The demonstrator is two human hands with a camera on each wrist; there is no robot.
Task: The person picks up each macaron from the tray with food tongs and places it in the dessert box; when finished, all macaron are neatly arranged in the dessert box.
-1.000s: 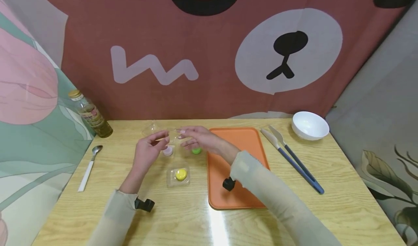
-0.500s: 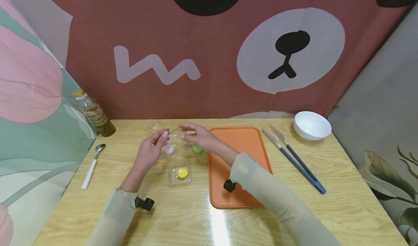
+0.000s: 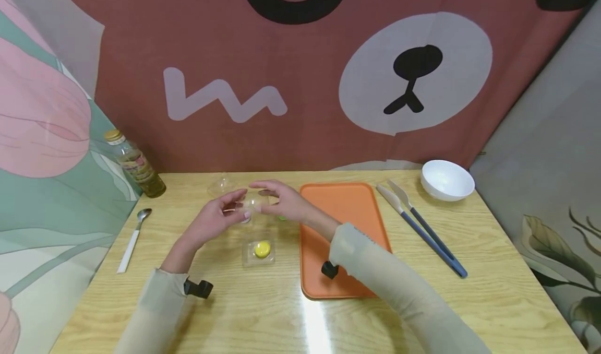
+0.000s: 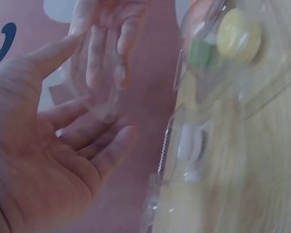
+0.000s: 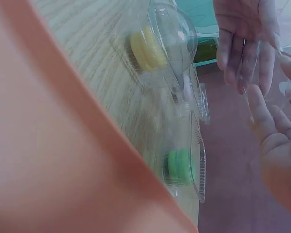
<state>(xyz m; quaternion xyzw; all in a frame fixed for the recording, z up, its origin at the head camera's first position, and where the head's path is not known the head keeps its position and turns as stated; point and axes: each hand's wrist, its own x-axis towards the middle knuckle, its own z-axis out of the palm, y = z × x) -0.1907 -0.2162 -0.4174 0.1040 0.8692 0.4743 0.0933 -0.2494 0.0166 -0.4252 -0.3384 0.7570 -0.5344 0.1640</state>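
Between my two hands is a clear, thin plastic cover (image 3: 255, 201), rounded and see-through, raised above the table. My left hand (image 3: 213, 218) holds its left side between thumb and fingers. On the opposite side, my right hand (image 3: 287, 203) grips it with curved fingers. A yellow macaron (image 3: 262, 249) sits nearer me in a clear plastic package (image 3: 249, 261). Under the hands in the head view, a green macaron (image 5: 179, 166) and a pale lilac macaron (image 4: 193, 141) are mostly hidden; the wrist views show them in clear packages too.
Another clear dome (image 3: 220, 184) stands at the table's back edge. An orange tray (image 3: 338, 281) lies under my right forearm. Tongs (image 3: 429, 236) and a white bowl (image 3: 446, 180) are to the right. Left are a spoon (image 3: 129, 247) and an oil bottle (image 3: 141, 168).
The cover has come slightly down and toward me. My left hand has turned and spread more around its side, and my right hand has shifted slightly left.
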